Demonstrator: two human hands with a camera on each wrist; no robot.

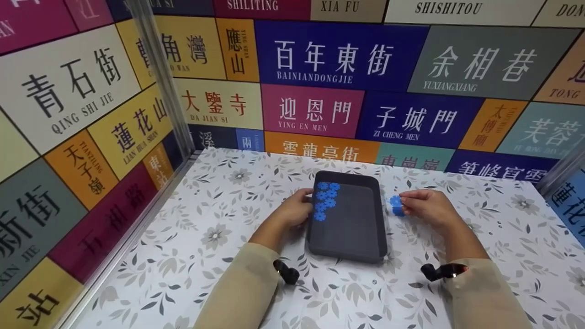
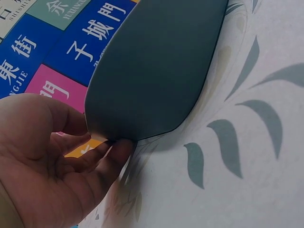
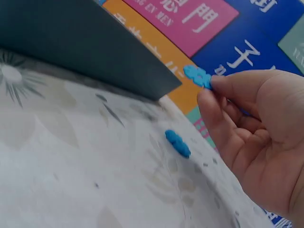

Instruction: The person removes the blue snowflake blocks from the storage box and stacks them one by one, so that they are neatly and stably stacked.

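Note:
A dark grey rectangular tray [image 1: 349, 233] lies on the table, with several flat blue flower-shaped pieces [image 1: 326, 195] clustered inside along its upper left side. My left hand [image 1: 297, 208] holds the tray's left wall; in the left wrist view, thumb and fingers [image 2: 124, 151] grip its edge. Right of the tray, my right hand [image 1: 425, 205] pinches one blue flower-shaped piece [image 3: 198, 77] between thumb and index finger, off the table. A second such piece [image 3: 177, 143] sits just below, on or close to the tabletop. The tray's inside is hidden in both wrist views.
A white tablecloth [image 1: 215, 235] with grey leaves and flowers covers the table. Behind it stands a wall [image 1: 338, 55] of coloured panels with street names; another panelled wall [image 1: 59, 151] rises at the left. Small black devices [image 1: 287, 273] sit at both wrists.

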